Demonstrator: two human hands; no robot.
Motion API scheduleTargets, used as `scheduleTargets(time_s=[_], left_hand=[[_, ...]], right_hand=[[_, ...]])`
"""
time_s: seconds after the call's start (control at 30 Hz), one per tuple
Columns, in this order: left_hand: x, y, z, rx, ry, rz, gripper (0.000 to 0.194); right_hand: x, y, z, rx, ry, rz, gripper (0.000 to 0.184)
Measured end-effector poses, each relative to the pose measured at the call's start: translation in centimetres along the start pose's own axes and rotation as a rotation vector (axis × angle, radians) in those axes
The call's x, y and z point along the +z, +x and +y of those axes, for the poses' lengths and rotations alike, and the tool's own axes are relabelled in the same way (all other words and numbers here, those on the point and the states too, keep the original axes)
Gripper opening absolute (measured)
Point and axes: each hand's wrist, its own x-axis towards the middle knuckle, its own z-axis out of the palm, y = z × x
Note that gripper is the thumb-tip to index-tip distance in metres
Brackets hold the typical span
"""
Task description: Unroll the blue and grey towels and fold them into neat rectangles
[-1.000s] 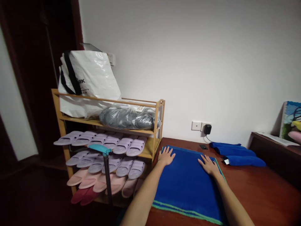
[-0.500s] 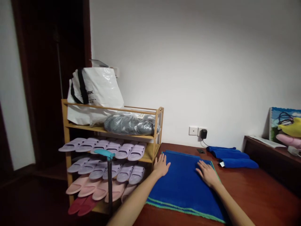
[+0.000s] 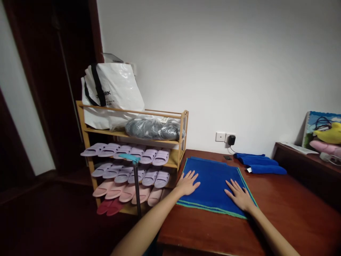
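Note:
A blue towel [image 3: 210,181] with green edging lies flat on the brown wooden table [image 3: 207,231], in layers that show at its near edge. My left hand [image 3: 188,183] rests on its left side, fingers spread. On the right side of the cloth lies my right hand [image 3: 239,195], palm down with the fingers apart. Neither hand grips anything. Farther back on the right, more blue towels [image 3: 262,164] lie folded on the table, one with a white tag.
Left of the table stands a wooden shoe rack [image 3: 183,124] with several slippers [image 3: 161,156], a white bag [image 3: 119,87] and a plastic-wrapped grey bundle [image 3: 151,128]. A blue-topped pole [image 3: 136,181] stands before it. A black adapter [image 3: 231,139] is plugged into the wall. A raised ledge [image 3: 293,160] borders the right.
The view has tipped downward, showing the table's near edge. Both hands have slid nearer to me over the towel, staying flat on it.

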Motion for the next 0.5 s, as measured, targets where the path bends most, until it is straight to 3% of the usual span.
scheduleTargets(time_s=[0.33,0.5], left_hand=[[-0.1,-0.2,0.1,-0.014,-0.002,-0.002,0.065],[0.0,-0.2,0.0,-0.011,0.001,0.004,0.065]], right_hand=[[-0.8,-1.1,3.6,0.208,-0.109,0.063,0.074],[-0.8,-0.5,3.5,0.13,-0.125,0.068,0.067]])
